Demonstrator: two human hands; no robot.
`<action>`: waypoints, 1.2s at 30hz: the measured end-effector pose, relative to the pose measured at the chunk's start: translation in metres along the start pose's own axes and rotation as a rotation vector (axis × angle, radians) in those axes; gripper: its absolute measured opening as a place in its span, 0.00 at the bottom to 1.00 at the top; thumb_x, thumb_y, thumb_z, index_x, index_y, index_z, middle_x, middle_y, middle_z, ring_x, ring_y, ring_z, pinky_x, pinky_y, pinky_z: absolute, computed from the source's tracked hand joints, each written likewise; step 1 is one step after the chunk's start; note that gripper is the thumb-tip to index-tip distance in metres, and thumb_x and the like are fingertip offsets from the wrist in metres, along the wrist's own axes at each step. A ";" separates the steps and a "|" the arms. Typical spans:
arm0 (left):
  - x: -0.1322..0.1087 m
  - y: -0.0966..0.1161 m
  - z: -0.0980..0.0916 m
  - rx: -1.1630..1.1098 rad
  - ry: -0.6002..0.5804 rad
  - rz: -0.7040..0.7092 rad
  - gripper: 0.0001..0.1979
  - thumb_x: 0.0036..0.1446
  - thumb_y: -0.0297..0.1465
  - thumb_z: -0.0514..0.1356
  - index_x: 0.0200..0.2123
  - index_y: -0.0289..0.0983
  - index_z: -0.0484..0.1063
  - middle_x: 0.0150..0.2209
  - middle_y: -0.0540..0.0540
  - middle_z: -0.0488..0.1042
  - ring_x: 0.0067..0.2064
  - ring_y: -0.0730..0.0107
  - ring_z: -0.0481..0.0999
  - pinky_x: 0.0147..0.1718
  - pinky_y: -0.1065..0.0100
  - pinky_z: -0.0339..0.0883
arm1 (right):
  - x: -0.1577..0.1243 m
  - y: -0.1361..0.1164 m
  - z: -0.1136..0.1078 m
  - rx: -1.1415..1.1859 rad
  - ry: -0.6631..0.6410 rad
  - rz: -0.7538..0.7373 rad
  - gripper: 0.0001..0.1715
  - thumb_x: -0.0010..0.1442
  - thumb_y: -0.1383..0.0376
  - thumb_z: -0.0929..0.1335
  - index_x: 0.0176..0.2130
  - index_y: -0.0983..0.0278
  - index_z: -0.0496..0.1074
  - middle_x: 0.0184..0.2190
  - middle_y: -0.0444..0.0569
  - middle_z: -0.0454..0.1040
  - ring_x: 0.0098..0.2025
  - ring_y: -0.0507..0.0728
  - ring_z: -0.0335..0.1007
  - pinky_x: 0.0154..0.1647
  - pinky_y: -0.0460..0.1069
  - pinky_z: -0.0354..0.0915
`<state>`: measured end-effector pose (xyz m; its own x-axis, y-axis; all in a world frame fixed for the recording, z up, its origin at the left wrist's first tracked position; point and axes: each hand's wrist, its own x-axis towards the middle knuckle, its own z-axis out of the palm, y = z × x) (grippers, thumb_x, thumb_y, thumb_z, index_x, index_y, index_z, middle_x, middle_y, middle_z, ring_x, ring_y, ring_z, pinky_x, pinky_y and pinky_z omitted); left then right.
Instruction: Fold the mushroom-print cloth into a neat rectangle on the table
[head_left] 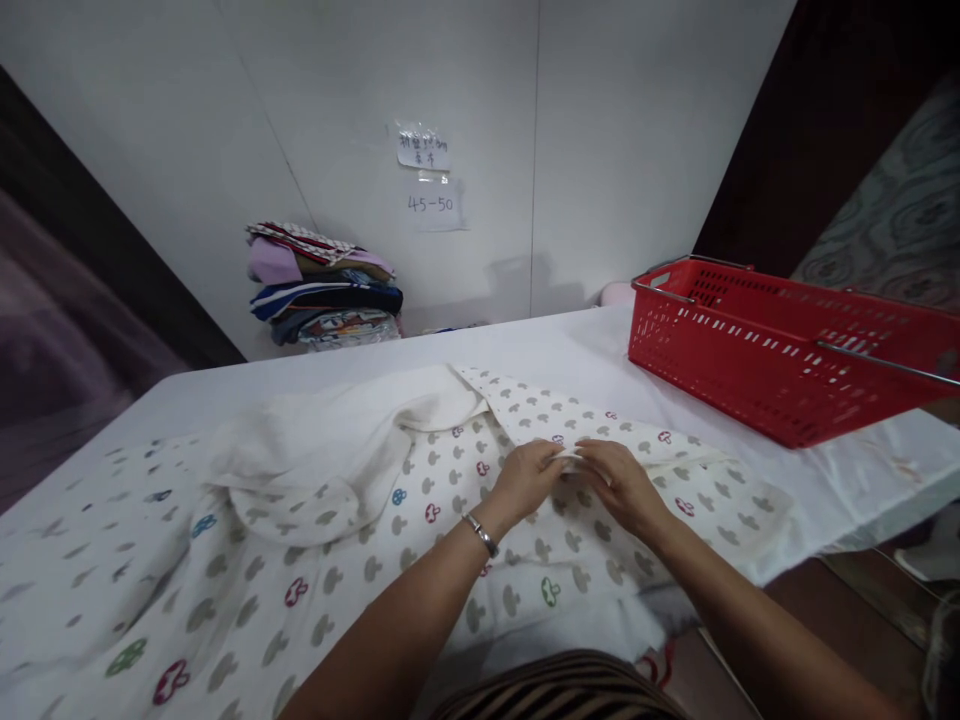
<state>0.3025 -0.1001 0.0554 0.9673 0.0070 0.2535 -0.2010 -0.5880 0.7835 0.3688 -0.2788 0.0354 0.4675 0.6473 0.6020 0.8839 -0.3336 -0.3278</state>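
Note:
A white cloth (360,570) printed with grey, red, blue and green mushrooms is spread over the table, its plain white side turned up in loose folds at the back left. My left hand (531,475), with a metal bracelet at the wrist, pinches an edge of this cloth near the middle. Right beside it, my right hand (616,480) grips the same edge, fingertips almost meeting the left ones. A small fold of fabric shows between the fingers. On the right, the cloth runs out to a rounded corner.
The white table (525,345) stands against a pale wall. A red plastic basket (720,345) with metal handles sits at the back right. Folded fabrics (326,295) are stacked behind the table. Handwritten paper signs (433,205) hang on the wall.

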 end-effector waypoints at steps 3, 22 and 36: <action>0.001 0.002 -0.004 -0.058 0.071 -0.045 0.11 0.58 0.33 0.53 0.34 0.37 0.73 0.31 0.50 0.74 0.33 0.71 0.70 0.32 0.71 0.62 | -0.006 0.011 0.002 -0.080 0.065 0.035 0.10 0.61 0.65 0.63 0.43 0.62 0.68 0.51 0.56 0.67 0.54 0.61 0.62 0.52 0.60 0.61; 0.000 0.003 -0.015 0.325 0.071 0.146 0.09 0.60 0.30 0.51 0.40 0.39 0.70 0.38 0.49 0.73 0.39 0.69 0.72 0.38 0.69 0.63 | -0.003 0.035 -0.023 -0.085 0.053 0.170 0.07 0.63 0.65 0.59 0.38 0.61 0.66 0.34 0.50 0.72 0.38 0.58 0.68 0.42 0.55 0.65; -0.001 0.013 -0.021 0.219 0.075 0.093 0.09 0.60 0.32 0.51 0.33 0.38 0.70 0.31 0.50 0.72 0.33 0.72 0.70 0.32 0.72 0.61 | -0.008 0.045 -0.015 -0.091 -0.056 0.167 0.15 0.64 0.62 0.59 0.47 0.60 0.68 0.41 0.51 0.74 0.44 0.59 0.70 0.46 0.56 0.67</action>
<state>0.2958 -0.0904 0.0776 0.9304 0.0005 0.3665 -0.2420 -0.7504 0.6152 0.4052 -0.3091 0.0268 0.6085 0.6142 0.5025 0.7928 -0.4986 -0.3506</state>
